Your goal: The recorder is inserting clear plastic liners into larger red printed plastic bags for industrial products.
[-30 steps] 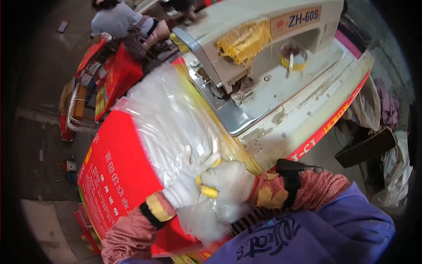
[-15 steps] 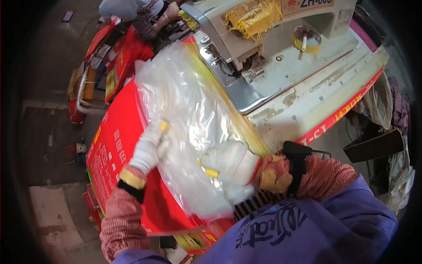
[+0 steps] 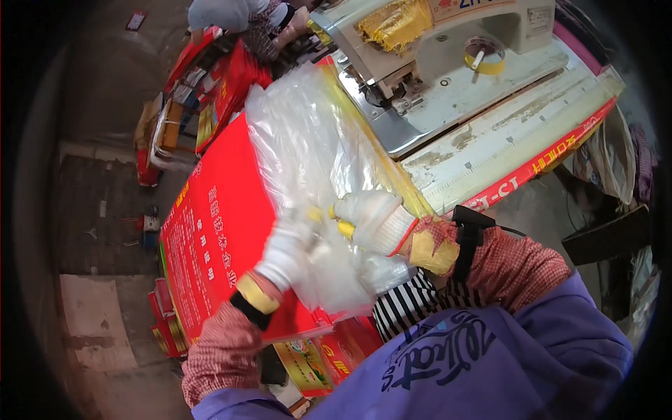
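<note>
Clear plastic film point(image 3: 294, 133), crumpled and shiny, lies over a large red printed sack point(image 3: 220, 210). My left hand point(image 3: 287, 245), in a white glove with yellow fingertips, is over the film's near part; motion blurs its fingers. Close beside it, my right hand point(image 3: 374, 220) wears the same kind of glove. Its fingers are curled in on the film, which bunches up between the two hands. Below them the film's near end hangs toward my lap. A sewing machine point(image 3: 392, 77) stands beyond the film, its needle area next to the film's right edge.
A yellow tape roll point(image 3: 484, 57) sits on the machine bed. The machine table point(image 3: 504, 147) has a red front edge at right. Another person point(image 3: 238, 21) works at the far left beside stacked red sacks point(image 3: 234, 87). More printed sacks point(image 3: 329, 357) lie by my lap.
My left hand has moved right and nearer to my right hand. My right hand has risen slightly, and the film between them is gathered closer. The whole view has shifted a little.
</note>
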A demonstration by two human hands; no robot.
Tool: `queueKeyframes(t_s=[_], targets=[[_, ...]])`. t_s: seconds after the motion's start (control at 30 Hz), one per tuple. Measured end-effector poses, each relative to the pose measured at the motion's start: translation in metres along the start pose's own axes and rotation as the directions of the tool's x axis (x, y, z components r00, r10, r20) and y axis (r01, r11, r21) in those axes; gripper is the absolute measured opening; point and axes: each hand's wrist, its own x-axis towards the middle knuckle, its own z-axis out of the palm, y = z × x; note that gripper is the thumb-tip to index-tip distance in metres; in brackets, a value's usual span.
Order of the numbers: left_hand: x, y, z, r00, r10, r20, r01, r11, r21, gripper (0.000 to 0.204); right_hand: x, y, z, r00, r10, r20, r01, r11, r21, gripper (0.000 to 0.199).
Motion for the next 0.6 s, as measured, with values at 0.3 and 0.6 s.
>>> queueKeyframes(t_s=[0.3,0.6], targets=[[0.061,-0.1,-0.044,0.995,-0.035,0.098,0.029,0.997,0.067,0.079,-0.001,0.008,-0.008,0.993,-0.077,-0.087,0.069,0.994,-0.088,0.026],[0.165,-0.162,-0.006,0.896,-0.281,-0.345,0.266,0.96,-0.09,0.082,0.006,-0.011,0.021,0.993,0.112,-0.03,-0.107,0.986,0.129,0.022]])
